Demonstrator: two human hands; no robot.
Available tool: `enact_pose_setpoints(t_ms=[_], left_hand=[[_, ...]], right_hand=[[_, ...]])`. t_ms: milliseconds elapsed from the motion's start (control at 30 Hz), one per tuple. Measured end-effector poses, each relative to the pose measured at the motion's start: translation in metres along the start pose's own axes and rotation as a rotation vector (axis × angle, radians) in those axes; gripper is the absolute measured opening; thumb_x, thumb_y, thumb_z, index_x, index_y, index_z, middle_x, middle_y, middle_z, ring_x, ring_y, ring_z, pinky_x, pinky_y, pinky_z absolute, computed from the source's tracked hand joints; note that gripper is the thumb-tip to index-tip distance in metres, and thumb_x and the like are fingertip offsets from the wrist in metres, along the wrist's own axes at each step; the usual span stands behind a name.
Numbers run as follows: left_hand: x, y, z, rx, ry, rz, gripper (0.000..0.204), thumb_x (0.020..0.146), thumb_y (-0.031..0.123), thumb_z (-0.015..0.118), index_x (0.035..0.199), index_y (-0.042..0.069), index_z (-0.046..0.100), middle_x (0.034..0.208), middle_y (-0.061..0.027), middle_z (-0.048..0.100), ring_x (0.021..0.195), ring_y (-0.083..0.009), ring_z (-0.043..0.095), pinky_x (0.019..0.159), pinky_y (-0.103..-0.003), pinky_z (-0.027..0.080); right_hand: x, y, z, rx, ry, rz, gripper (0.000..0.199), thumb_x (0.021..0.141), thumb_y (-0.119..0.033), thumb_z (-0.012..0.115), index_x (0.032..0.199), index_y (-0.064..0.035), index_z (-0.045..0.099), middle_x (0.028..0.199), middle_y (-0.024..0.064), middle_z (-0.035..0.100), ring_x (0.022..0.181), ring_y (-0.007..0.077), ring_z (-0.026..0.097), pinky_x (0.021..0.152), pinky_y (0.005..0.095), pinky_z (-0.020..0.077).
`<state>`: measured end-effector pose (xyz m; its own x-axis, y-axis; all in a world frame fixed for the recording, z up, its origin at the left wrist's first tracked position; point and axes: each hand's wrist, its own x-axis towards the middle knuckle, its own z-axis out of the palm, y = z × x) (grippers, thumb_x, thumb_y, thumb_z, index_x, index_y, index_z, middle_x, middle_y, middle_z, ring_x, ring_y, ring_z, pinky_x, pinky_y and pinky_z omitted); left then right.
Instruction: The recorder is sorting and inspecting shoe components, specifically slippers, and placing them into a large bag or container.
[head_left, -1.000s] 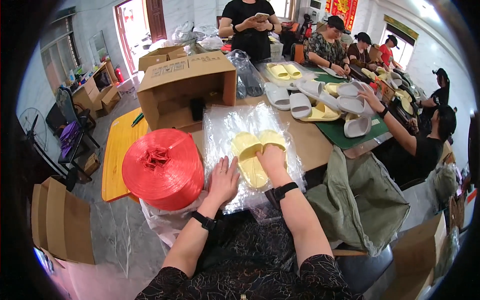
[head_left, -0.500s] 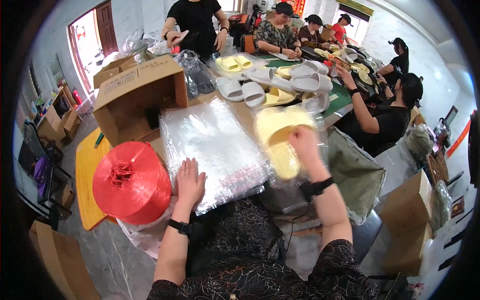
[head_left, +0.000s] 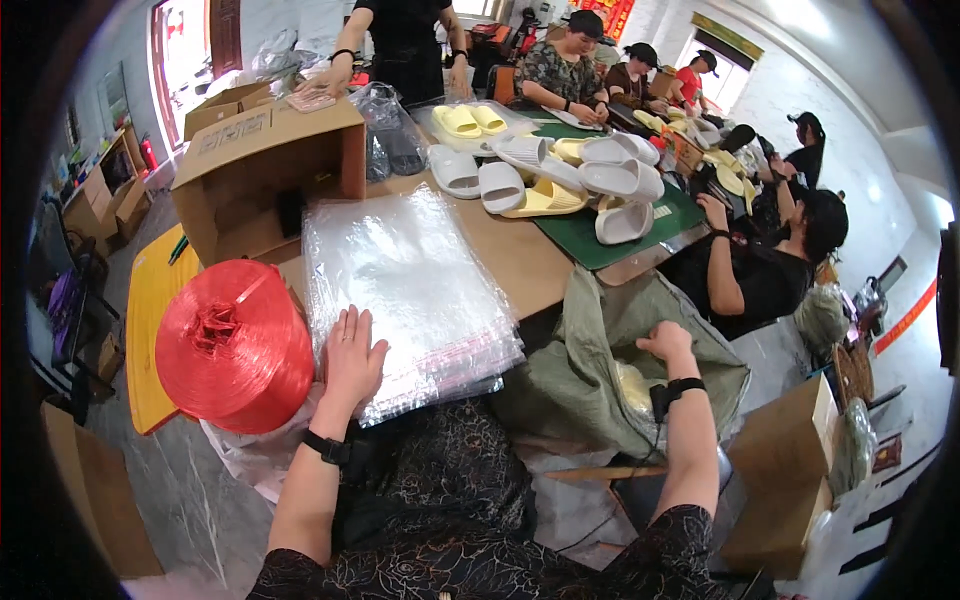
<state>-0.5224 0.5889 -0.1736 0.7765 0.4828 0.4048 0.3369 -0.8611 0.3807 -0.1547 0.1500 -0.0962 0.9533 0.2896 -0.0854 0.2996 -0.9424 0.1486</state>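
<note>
My left hand (head_left: 350, 362) lies open on the near left edge of a stack of clear plastic bags (head_left: 410, 290), its fingers stretched out. Over the mouth of an olive woven sack (head_left: 575, 375), at the right of the table, is my right hand (head_left: 668, 343) with curled fingers. Whether it grips anything is hidden. Just below it, inside the sack, part of a pale yellow slipper (head_left: 634, 388) shows. Grey and yellow slippers (head_left: 620, 178) are heaped farther back on the table.
A big red roll of plastic twine (head_left: 235, 345) stands left of the bags, by a yellow board (head_left: 150, 325). An open cardboard box (head_left: 270, 180) lies behind it. A green mat (head_left: 600, 240) lies under the slippers. Several co-workers sit or stand around the table.
My right hand has carried the bagged yellow slippers from above the table down and right to the sack. My left hand stays on the bag stack. The standing co-worker's hand now rests on the box.
</note>
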Motion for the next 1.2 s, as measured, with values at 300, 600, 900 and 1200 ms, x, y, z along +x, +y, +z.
enact_pose_setpoints(t_ms=[300,600,900,1200], left_hand=[[0.009,0.014,-0.007,-0.005,-0.082,-0.034,0.061,0.09,0.028,0.055,0.14,-0.004,0.039,0.148,-0.0281,0.032,0.139,-0.0424,0.027,0.114,-0.05,0.019],[0.013,0.023,-0.019,-0.018,-0.178,-0.093,0.067,0.087,0.026,0.058,0.14,-0.006,0.034,0.149,-0.0287,0.029,0.139,-0.045,0.024,0.113,-0.053,0.019],[0.019,0.021,-0.018,-0.021,-0.226,-0.131,0.068,0.088,0.035,0.058,0.139,-0.004,0.038,0.149,-0.0273,0.029,0.139,-0.0444,0.024,0.111,-0.056,0.019],[0.015,0.019,-0.018,-0.069,-0.186,-0.127,0.068,0.088,0.033,0.06,0.14,-0.004,0.036,0.15,-0.0269,0.027,0.14,-0.0435,0.023,0.112,-0.055,0.019]], right_hand=[[0.104,-0.147,-0.034,0.98,0.297,-0.275,0.032,0.079,-0.032,0.072,0.095,-0.0045,0.069,0.083,0.0102,0.069,0.08,0.0231,0.066,0.074,0.0357,0.0508],[0.214,-0.167,-0.067,1.793,-0.005,0.207,0.062,0.086,-0.048,0.066,0.125,-0.0019,0.054,0.103,0.0071,0.057,0.075,0.014,0.056,0.057,0.0289,0.0511],[0.316,-0.14,-0.047,2.25,0.106,0.27,0.035,0.088,-0.039,0.066,0.091,-0.0042,0.06,0.068,0.0054,0.06,0.053,0.0108,0.049,0.041,0.0219,0.0334],[0.253,-0.195,-0.145,2.131,0.517,-0.076,0.022,0.083,-0.015,0.064,0.097,-0.0079,0.049,0.071,-0.0011,0.048,0.05,0.0054,0.039,0.041,0.021,0.0275]])
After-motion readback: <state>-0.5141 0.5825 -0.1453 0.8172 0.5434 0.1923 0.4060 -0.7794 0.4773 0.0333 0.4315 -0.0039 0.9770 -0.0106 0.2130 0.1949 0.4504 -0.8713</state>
